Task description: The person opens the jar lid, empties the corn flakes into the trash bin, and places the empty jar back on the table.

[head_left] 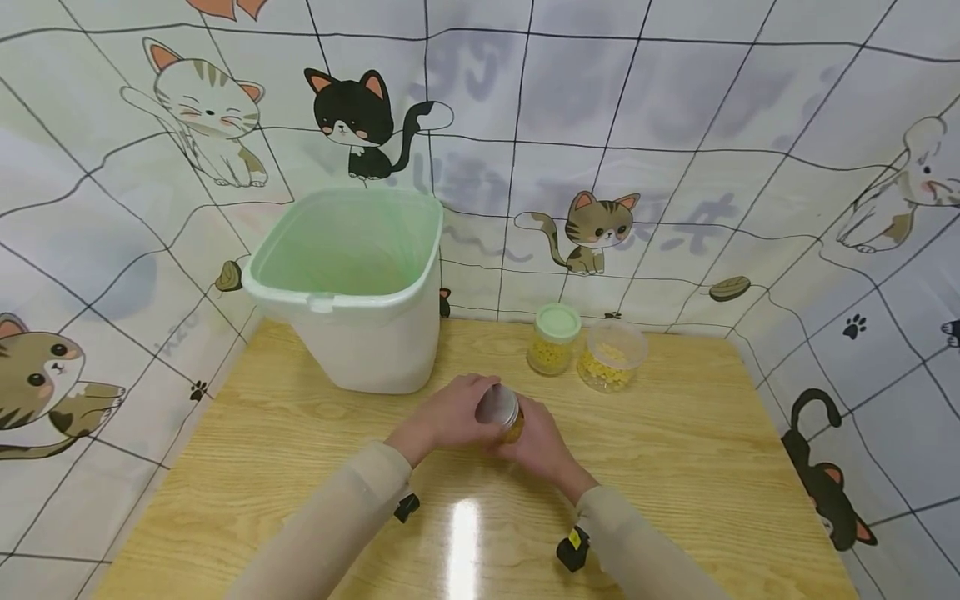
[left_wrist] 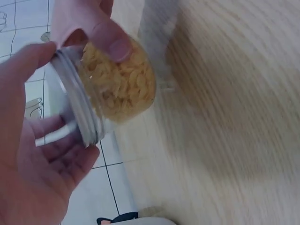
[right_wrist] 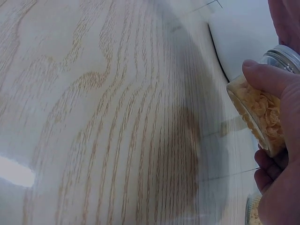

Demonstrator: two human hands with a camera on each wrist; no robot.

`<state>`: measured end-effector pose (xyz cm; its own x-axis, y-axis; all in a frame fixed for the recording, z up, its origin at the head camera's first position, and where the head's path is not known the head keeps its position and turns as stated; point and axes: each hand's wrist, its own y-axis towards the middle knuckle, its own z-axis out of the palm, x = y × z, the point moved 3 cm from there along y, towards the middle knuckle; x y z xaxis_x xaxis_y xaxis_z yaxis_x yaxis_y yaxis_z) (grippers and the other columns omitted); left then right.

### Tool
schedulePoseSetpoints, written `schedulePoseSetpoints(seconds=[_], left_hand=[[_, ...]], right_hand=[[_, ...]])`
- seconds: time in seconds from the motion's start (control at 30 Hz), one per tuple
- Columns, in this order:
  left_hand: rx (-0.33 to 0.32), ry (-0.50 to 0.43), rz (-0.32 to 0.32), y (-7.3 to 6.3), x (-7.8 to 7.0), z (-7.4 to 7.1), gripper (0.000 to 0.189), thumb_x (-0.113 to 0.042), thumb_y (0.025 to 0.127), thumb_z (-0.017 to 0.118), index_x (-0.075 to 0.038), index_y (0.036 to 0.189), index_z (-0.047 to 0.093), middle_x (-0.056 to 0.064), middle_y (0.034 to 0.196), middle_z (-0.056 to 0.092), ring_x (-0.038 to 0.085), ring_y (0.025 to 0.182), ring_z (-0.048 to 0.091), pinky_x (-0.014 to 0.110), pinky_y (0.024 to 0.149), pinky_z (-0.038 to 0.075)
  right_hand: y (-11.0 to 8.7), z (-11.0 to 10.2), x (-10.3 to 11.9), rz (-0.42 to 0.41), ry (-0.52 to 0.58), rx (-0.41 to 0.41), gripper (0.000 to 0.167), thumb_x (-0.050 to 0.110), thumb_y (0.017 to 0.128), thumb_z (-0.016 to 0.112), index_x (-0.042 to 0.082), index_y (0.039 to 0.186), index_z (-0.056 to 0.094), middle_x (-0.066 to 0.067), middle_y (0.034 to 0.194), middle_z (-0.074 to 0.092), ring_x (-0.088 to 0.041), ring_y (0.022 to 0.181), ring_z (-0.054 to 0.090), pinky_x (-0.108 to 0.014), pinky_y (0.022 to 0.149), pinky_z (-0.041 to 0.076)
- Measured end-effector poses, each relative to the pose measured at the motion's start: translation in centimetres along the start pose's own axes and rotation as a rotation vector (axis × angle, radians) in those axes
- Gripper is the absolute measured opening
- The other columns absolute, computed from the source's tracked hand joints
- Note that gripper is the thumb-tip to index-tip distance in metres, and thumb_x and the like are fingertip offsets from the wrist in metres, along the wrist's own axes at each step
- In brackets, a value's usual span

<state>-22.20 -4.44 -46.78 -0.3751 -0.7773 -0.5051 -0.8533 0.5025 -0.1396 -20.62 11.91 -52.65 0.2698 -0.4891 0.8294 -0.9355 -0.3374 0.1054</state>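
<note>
Both hands hold one clear jar of yellow shell-like pieces [left_wrist: 129, 86], tilted on its side above the wooden table. Its silver screw lid [head_left: 498, 405] faces up and toward the left. My left hand [head_left: 456, 414] grips the lid's rim, thumb on one side and fingers around the other, as the left wrist view shows. Around the jar's body curls my right hand [head_left: 537, 440], its thumb pressed along the glass in the right wrist view, where the pieces [right_wrist: 262, 110] show through the wall. The lid sits on the jar's mouth.
A large white bin with a pale green liner or inside [head_left: 375, 343] stands at the back left. At the back centre are a jar with a green lid [head_left: 553, 340] and a clear tub [head_left: 612, 357], both holding yellow pieces. Cat-patterned cloth walls [head_left: 480, 158] enclose the table [head_left: 675, 483].
</note>
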Motion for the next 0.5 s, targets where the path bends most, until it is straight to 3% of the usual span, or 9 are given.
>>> schedulePoseSetpoints(seconds=[0.13, 0.23, 0.37, 0.5], left_hand=[[-0.066, 0.029, -0.04, -0.11, 0.24, 0.24, 0.091, -0.075, 0.079, 0.057, -0.013, 0.144, 0.043, 0.007, 0.143, 0.05, 0.023, 0.126, 0.051, 0.037, 0.101, 0.047], [-0.071, 0.01, 0.048, -0.14, 0.26, 0.23, 0.091, -0.072, 0.08, 0.06, -0.016, 0.148, 0.038, 0.006, 0.151, 0.042, 0.023, 0.136, 0.044, 0.041, 0.109, 0.043], [0.013, -0.055, 0.217, -0.18, 0.01, -0.12, 0.087, -0.049, 0.084, 0.07, -0.025, 0.155, 0.026, 0.0, 0.163, 0.021, 0.022, 0.152, 0.017, 0.049, 0.12, 0.027], [0.104, -0.088, 0.277, -0.26, -0.12, -0.47, 0.086, -0.023, 0.081, 0.07, -0.026, 0.155, 0.026, -0.002, 0.165, 0.014, 0.022, 0.154, 0.008, 0.051, 0.121, 0.022]], right_hand=[[0.15, 0.25, 0.01, 0.0, -0.016, 0.013, 0.069, 0.032, 0.072, 0.086, 0.023, 0.132, 0.054, 0.009, 0.119, 0.063, -0.009, 0.106, 0.061, -0.034, 0.09, 0.053], [0.15, 0.31, 0.11, -0.023, -0.014, 0.014, 0.067, 0.034, 0.074, 0.085, 0.023, 0.133, 0.054, 0.009, 0.119, 0.064, -0.01, 0.106, 0.062, -0.035, 0.09, 0.053], [-0.04, 0.07, 0.42, -0.037, -0.025, 0.003, 0.072, 0.044, 0.074, 0.083, 0.022, 0.136, 0.051, 0.006, 0.122, 0.063, -0.012, 0.109, 0.061, -0.037, 0.092, 0.053], [-0.11, -0.06, 0.56, -0.026, -0.013, 0.012, 0.077, 0.049, 0.071, 0.083, 0.023, 0.136, 0.05, 0.007, 0.123, 0.061, -0.011, 0.11, 0.061, -0.037, 0.094, 0.052]])
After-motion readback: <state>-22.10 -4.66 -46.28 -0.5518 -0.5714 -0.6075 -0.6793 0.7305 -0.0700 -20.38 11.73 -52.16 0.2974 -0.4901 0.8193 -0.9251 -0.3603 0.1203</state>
